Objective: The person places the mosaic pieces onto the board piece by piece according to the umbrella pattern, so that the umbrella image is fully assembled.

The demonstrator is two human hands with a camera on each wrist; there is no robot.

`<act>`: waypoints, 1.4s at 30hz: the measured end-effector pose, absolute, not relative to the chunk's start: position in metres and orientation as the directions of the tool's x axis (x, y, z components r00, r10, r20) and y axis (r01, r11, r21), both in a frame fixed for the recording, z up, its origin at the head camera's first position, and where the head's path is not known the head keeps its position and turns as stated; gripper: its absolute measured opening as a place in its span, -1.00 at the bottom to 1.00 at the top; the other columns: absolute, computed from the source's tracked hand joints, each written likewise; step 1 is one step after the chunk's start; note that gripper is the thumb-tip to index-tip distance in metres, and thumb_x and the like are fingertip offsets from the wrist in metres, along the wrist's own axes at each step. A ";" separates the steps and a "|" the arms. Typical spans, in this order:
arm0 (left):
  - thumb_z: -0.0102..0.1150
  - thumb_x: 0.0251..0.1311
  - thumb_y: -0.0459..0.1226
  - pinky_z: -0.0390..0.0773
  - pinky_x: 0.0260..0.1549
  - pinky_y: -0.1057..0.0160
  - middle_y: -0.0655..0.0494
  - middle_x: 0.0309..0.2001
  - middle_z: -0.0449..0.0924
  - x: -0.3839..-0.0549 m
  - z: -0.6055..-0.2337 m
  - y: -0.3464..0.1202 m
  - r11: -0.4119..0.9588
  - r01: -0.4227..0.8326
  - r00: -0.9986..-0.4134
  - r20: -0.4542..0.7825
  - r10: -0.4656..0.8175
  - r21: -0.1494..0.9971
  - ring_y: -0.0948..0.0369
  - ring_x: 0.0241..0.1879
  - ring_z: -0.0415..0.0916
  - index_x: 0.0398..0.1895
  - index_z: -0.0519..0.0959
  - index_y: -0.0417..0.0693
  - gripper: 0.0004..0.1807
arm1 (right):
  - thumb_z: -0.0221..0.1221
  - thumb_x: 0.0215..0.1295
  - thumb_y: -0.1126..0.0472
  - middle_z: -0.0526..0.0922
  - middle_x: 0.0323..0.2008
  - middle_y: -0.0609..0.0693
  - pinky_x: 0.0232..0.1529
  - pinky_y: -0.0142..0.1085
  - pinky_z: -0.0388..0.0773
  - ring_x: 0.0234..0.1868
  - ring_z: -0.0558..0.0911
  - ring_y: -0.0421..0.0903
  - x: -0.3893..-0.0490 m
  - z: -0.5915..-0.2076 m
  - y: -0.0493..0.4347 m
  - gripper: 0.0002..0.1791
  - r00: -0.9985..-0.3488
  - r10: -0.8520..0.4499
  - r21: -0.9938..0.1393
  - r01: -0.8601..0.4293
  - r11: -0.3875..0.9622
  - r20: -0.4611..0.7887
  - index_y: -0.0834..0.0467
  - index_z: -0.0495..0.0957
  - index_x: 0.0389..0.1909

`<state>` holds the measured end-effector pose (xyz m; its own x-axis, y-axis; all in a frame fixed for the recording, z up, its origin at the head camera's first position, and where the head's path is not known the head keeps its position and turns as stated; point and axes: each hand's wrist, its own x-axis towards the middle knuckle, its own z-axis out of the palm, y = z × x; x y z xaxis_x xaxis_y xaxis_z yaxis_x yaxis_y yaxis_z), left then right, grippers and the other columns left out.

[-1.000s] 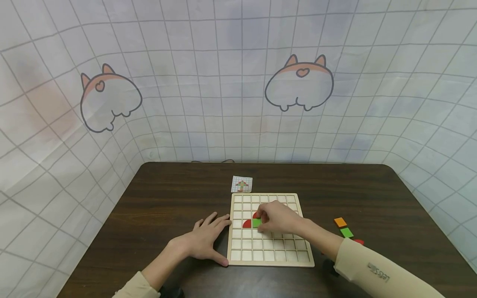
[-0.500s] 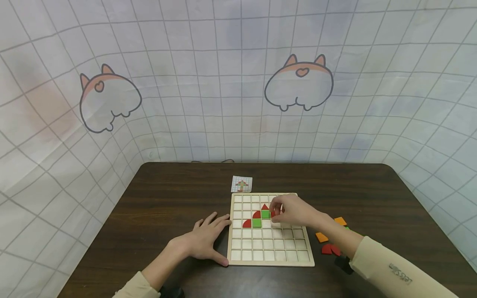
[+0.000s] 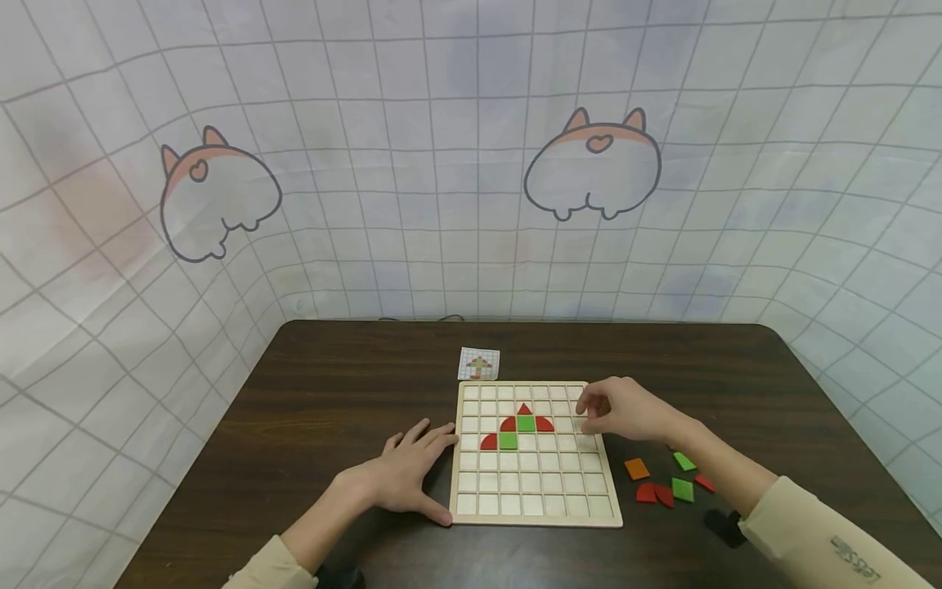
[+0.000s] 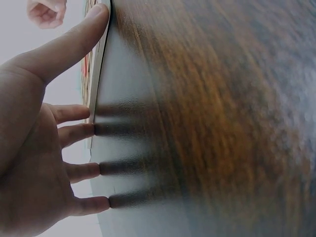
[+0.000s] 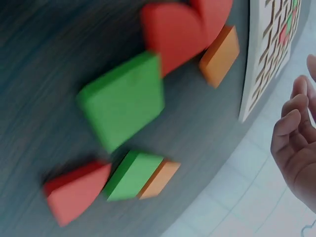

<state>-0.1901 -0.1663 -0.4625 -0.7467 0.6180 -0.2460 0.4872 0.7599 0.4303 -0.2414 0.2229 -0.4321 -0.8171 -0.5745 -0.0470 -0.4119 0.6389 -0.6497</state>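
A wooden grid board point(image 3: 611, 511) lies in front of me. On it sit a red triangle tile point(image 3: 523, 409), two green square tiles point(image 3: 526, 424) and several red quarter-circle tiles point(image 3: 545, 424). My left hand point(image 3: 403, 474) lies spread along the board's left edge, its thumb at the near corner; in the left wrist view the fingertips point(image 4: 91, 205) reach the table and the board's side. Over the board's right edge hovers my right hand point(image 3: 625, 409), fingers loosely bent, with nothing between them in the right wrist view.
Right of the board lie loose tiles: an orange square point(image 3: 637, 469), green squares point(image 3: 683, 490) and red quarter circles point(image 3: 645, 492). A small pattern card point(image 3: 479, 364) rests behind the board. The dark table point(image 3: 331, 368) meets a grid-patterned curtain point(image 3: 471, 245) at the back.
My right hand has left a red quarter-circle tile right of the upper green square and moved right, off the pattern. The red triangle and upper green square came into view. The left hand has stayed still.
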 end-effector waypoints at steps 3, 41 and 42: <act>0.48 -0.02 0.30 -0.01 0.29 -0.49 0.00 0.62 -0.03 -0.190 -0.462 -0.166 0.759 0.489 -0.746 -0.244 0.619 0.430 -0.23 0.58 -0.23 0.61 0.15 0.01 0.20 | 0.40 0.29 0.27 0.56 -0.46 -0.12 -0.39 -0.30 0.50 -0.45 0.52 -0.14 -0.242 -0.431 0.238 -0.83 -0.815 -0.577 -0.652 -0.406 0.640 -0.058 0.23 0.67 -0.16; 0.48 0.00 0.29 -0.03 0.30 -0.48 0.00 0.63 -0.04 -0.189 -0.461 -0.166 0.762 0.480 -0.747 -0.253 0.615 0.436 -0.21 0.59 -0.24 0.61 0.14 0.00 0.19 | 0.34 0.34 0.32 0.54 -0.42 -0.02 -0.45 -0.33 0.40 -0.47 0.47 -0.16 -0.235 -0.471 0.368 -0.71 -0.829 -0.533 -0.740 -0.250 0.624 -0.170 0.31 0.64 0.04; 0.48 0.00 0.29 -0.03 0.30 -0.48 0.00 0.63 -0.04 -0.189 -0.461 -0.166 0.762 0.478 -0.748 -0.252 0.614 0.437 -0.21 0.59 -0.24 0.61 0.14 0.00 0.19 | 0.34 0.34 0.32 0.53 -0.42 -0.02 -0.45 -0.33 0.40 -0.47 0.47 -0.17 -0.235 -0.471 0.368 -0.72 -0.829 -0.534 -0.738 -0.255 0.625 -0.166 0.30 0.65 0.03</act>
